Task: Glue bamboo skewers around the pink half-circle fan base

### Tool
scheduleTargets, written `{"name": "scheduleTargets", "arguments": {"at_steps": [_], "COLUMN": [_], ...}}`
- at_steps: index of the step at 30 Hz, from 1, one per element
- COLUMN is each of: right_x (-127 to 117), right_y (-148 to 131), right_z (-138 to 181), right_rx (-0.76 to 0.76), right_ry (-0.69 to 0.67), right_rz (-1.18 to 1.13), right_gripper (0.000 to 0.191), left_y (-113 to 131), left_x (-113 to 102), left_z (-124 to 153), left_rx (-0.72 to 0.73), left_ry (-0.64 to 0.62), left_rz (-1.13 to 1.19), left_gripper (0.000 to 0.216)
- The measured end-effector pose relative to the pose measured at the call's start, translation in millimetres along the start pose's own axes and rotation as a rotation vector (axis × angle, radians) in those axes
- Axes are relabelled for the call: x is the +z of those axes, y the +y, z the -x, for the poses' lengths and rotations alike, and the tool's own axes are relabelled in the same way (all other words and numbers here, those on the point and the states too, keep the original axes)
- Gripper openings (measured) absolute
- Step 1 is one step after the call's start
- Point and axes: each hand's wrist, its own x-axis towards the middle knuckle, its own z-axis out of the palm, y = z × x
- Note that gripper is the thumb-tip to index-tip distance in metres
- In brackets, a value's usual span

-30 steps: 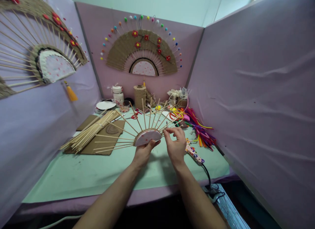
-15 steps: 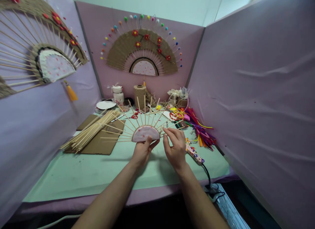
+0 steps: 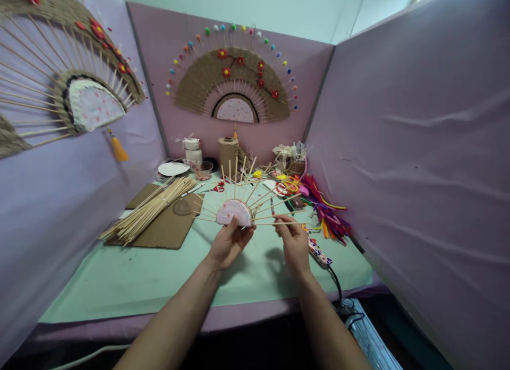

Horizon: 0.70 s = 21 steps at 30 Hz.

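Holding a half-made fan in the air above the green table (image 3: pixel 159 285), the left hand (image 3: pixel 228 243) grips the lower edge of a pink half-circle (image 3: pixel 234 213), thumb in front and fingers curled behind. Thin wooden sticks (image 3: pixel 241 194) spread from it like spokes. The right hand (image 3: pixel 294 237) is nearly closed, thumb and forefinger pinching the lowest stick on the right, which points sideways.

A sideways pull could bend or snap that thin stick, or work it loose from the half-circle. With only one edge gripped, the piece could tilt or slip.

A patterned glue gun (image 3: pixel 317 251) lies on the table just below the right hand, its cord trailing over the front edge; a wrist could catch it.

Further left, a bundle of spare sticks (image 3: pixel 147 211) rests on brown cardboard (image 3: pixel 169 232).
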Motion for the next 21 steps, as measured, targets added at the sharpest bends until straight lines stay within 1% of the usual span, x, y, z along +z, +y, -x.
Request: {"name": "scheduleTargets", "arguments": {"at_steps": [1, 3, 4, 6, 9, 12, 15, 18, 21], "right_x": [3.3, 9.8, 12.4, 15.5, 16.0, 15.1, 15.7, 17.1, 18.6], "right_y": [-3.7, -12.6, -16.9, -23.3, -26.6, -25.9, -25.7, -25.9, -24.2], "right_z": [-2.4, -5.6, -6.2, -6.0, -4.7, -4.4, -5.1, -5.7, -6.0], "right_rx": [0.086, 0.196, 0.228, 0.258, 0.259, 0.271, 0.295, 0.303, 0.307], "right_ry": [-0.053, -0.175, -0.225, -0.278, -0.28, -0.283, -0.276, -0.248, -0.224], "right_rz": [-0.122, -0.34, -0.414, -0.488, -0.528, -0.553, -0.571, -0.552, -0.505], "right_gripper": [0.023, 0.036, 0.039, 0.041, 0.036, 0.032, 0.03, 0.028, 0.026], "left_y": [-0.3, -1.4, -2.0, -2.9, -3.5, -3.7, -3.7, -3.7, -4.0], "left_x": [-0.8, -1.9, -2.2, -2.6, -2.7, -2.7, -2.7, -2.8, -2.8], "left_z": [0.8, 2.5, 3.2, 4.2, 4.9, 5.3, 5.6, 5.8, 6.0], "left_rx": [-0.021, -0.058, -0.077, -0.113, -0.147, -0.159, -0.166, -0.17, -0.172], "left_ry": [-0.018, -0.055, -0.076, -0.109, -0.134, -0.151, -0.158, -0.159, -0.161], "left_rz": [-0.026, -0.079, -0.101, -0.125, -0.128, -0.131, -0.125, -0.123, -0.131], "left_gripper": [0.027, 0.029, 0.031, 0.035, 0.036, 0.034, 0.037, 0.04, 0.034]}}
